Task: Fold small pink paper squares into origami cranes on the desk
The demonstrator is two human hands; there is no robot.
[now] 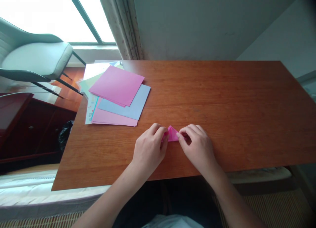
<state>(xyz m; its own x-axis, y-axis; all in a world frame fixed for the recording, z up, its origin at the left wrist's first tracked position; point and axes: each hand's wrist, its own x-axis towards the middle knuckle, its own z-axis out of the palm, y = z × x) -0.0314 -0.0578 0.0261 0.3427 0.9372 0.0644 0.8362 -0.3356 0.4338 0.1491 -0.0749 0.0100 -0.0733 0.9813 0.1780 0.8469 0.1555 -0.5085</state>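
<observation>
A small folded piece of pink paper (172, 134) with a pointed top and a crease down its middle is held between both hands, close to the table's front edge. My left hand (151, 145) pinches its left side, and the fingers cover that end. My right hand (197, 144) grips the right corner between thumb and fingertips. Both hands are closed on the paper, just over the wooden table (222, 103).
Back left on the table lie stacked pink sheets (117, 85), a light blue sheet (133, 103), pale pink sheets (113, 117) and a printed packet (89, 109). A chair (37, 57) stands beyond the left edge. A curtain (120, 24) hangs behind.
</observation>
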